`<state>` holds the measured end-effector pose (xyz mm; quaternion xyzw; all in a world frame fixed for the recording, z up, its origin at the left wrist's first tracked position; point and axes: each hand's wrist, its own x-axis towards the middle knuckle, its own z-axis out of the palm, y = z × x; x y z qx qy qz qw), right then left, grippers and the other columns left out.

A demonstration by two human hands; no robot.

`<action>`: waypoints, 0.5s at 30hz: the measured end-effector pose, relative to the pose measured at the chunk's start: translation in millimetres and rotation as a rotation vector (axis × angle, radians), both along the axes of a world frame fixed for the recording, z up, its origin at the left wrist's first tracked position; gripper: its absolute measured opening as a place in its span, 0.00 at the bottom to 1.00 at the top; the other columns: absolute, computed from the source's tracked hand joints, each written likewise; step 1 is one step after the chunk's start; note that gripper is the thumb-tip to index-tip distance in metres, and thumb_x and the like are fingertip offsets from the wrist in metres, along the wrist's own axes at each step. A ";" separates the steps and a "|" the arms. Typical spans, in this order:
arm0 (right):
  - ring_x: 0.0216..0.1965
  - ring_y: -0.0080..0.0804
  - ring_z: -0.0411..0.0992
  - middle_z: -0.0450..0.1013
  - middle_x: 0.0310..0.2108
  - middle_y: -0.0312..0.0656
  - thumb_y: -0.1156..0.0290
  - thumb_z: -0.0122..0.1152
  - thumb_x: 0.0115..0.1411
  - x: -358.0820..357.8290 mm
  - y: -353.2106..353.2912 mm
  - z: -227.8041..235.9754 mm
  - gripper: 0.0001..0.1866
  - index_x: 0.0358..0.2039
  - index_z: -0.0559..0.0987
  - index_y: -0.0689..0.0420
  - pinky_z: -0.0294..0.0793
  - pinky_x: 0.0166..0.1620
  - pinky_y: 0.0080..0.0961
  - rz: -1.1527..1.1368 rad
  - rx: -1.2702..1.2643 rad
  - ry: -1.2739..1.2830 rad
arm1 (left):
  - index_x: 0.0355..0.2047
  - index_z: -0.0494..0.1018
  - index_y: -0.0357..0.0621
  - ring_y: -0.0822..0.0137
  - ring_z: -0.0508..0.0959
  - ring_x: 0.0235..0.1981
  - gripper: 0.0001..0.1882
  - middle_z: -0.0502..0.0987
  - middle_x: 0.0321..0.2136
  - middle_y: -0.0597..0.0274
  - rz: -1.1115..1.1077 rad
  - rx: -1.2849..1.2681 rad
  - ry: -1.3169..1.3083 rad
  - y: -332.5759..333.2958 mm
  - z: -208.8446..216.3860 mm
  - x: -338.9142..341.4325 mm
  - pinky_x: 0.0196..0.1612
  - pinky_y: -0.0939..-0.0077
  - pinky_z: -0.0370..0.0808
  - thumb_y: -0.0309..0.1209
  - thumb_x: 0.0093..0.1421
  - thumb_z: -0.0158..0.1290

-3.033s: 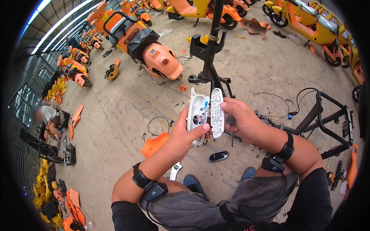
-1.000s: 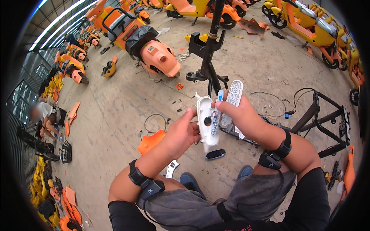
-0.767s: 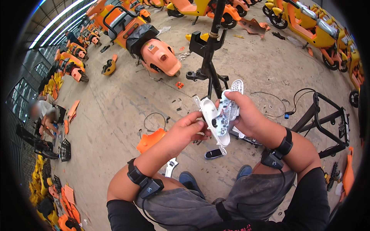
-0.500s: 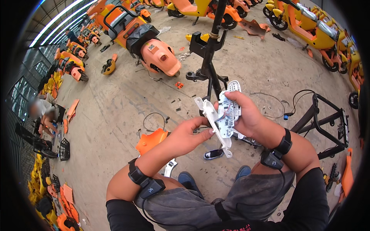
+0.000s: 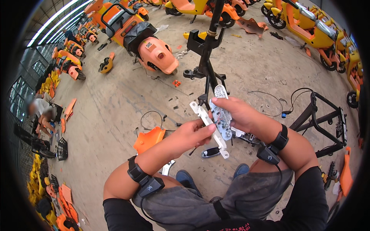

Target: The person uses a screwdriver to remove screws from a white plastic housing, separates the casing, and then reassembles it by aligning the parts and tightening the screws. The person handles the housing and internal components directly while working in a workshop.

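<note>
My left hand (image 5: 194, 134) is closed on a long white plastic housing (image 5: 220, 142), its thumb lying across it. The housing slants from upper left to lower right. My right hand (image 5: 239, 114) grips a light-coloured circuit board (image 5: 222, 125), thumb on its face; a rounded white piece with rows of small cells (image 5: 220, 91) sticks out beyond the board's top end. Thin wires show between the board and the housing. The two parts are held close together above the floor. Fingers beneath both parts are partly hidden.
A black frame post (image 5: 208, 50) rises just beyond my hands. Another black frame (image 5: 318, 119) lies at right. An orange panel (image 5: 148, 139), a cable loop (image 5: 152, 117) and a dark oval part (image 5: 211, 153) are on the floor. An orange scooter (image 5: 154, 54) stands farther off; another person (image 5: 44, 111) sits at left.
The circuit board has turned in my right hand, now showing narrower and more tilted. Both hands and the parts sit slightly farther left in view. The housing has turned too.
</note>
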<state>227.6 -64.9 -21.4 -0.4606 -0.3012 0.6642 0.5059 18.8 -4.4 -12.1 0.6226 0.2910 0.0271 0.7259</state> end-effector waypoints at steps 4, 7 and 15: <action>0.30 0.24 0.78 0.79 0.34 0.39 0.53 0.53 0.70 10.2 9.8 -12.0 0.20 0.42 0.78 0.60 0.77 0.31 0.22 0.051 0.001 -0.099 | 0.51 0.67 0.31 0.80 0.64 0.20 0.37 0.68 0.21 0.71 0.187 -0.001 -0.034 3.0 -4.2 -1.3 0.23 0.83 0.60 0.53 0.59 0.62; 0.24 0.18 0.75 0.78 0.36 0.39 0.44 0.49 0.69 21.9 16.5 -31.3 0.30 0.51 0.75 0.62 0.57 0.15 0.14 -0.032 -0.002 -0.181 | 0.50 0.67 0.32 0.79 0.65 0.20 0.33 0.67 0.21 0.72 0.359 -0.028 -0.109 5.3 0.7 -0.9 0.23 0.83 0.61 0.49 0.59 0.63; 0.20 0.22 0.70 0.75 0.22 0.33 0.43 0.46 0.69 40.9 12.6 -59.5 0.28 0.41 0.84 0.54 0.64 0.23 0.23 0.170 -0.240 -0.696 | 0.36 0.69 0.38 0.78 0.65 0.20 0.21 0.67 0.21 0.70 0.499 0.023 -0.138 7.4 -4.4 -8.9 0.23 0.82 0.62 0.45 0.63 0.59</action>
